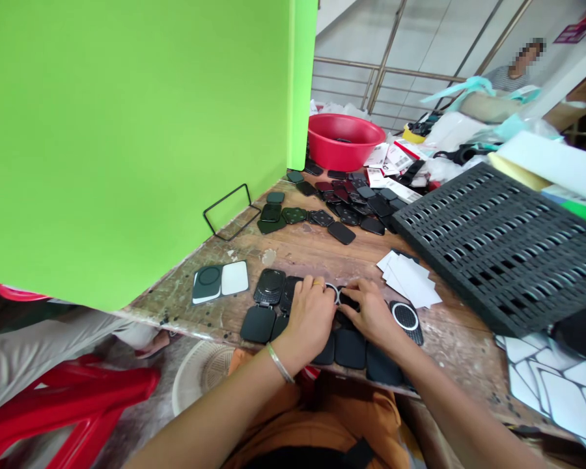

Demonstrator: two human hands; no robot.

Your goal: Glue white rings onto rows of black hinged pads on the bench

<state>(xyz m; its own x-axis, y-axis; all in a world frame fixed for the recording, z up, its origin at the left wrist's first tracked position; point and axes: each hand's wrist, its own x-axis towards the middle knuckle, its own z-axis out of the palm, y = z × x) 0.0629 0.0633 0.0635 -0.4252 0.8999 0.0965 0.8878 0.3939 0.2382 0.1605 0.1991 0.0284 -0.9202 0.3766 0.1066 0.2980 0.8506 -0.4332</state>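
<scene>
- At the near edge of the wooden tabletop (pixel 293 251), the person's two hands meet over a cluster of flat black square pads.
- The left hand (pixel 310 317), with a ring on one finger and a thin bangle on the wrist, has its fingers pressed together, pinching a small silver ring (pixel 333 293) from the left.
- The right hand (pixel 371 311) pinches the same ring from the right, so the ring sits between both sets of fingertips, seemingly held steady over a black pad (pixel 348 302) beneath it.
- Around the hands, black pads (pixel 350 348) lie side by side in rows; one at the right shows a round white-ringed face (pixel 405 317).
- Left of these lies a pad opened flat, one half dark with a circle, the other white (pixel 220 281).
- Just beyond the right hand sits a fanned stack of white cards (pixel 410 278), within easy reach.
- To the right, a large dark slotted tray (pixel 498 244) rests tilted over the clutter.
- Further back, a loose pile of black parts (pixel 344 208) spreads across the worn, paint-flecked wood, and a thin wire stand (pixel 227 210) stands by a bright green panel (pixel 131 130).
- At the far end sit a red basin (pixel 344 140), printed labels and plastic bags, before a metal railing; another person sits in the distance.
</scene>
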